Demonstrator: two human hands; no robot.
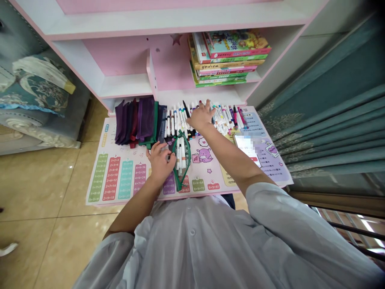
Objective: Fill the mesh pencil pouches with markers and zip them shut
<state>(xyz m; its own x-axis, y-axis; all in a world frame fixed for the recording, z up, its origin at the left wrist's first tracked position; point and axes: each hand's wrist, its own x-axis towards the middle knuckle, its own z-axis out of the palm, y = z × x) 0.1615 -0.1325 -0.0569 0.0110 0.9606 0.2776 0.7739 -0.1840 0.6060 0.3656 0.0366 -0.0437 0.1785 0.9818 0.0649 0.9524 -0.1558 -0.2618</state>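
White-barrelled markers (pixel 222 116) lie in a long row just beyond the open green zip pouch (pixel 189 150), side by side, perhaps so that each one can be reached singly; a few more white markers (pixel 181 154) sit lengthwise inside that pouch, which seems to gape because its zip edges are parted. Left of the pouch, purple, red, green and navy zip pouches (pixel 146 122) are lined up close together, probably to keep them out from under my hands; right of it a phone (pixel 245 144) lies flat on the printed multiplication mat (pixel 201 176).

My right hand (pixel 201 117) is palm down beyond the pouch, its fingers well apart over the row; fingertips meet the markers, though I cannot tell whether any is pinched; my left hand (pixel 162 161) is beside the pouch's left edge, half open, thumb and fingers apart, likely placed there to steady it; the thumb is at that edge, but whether it presses I cannot tell.
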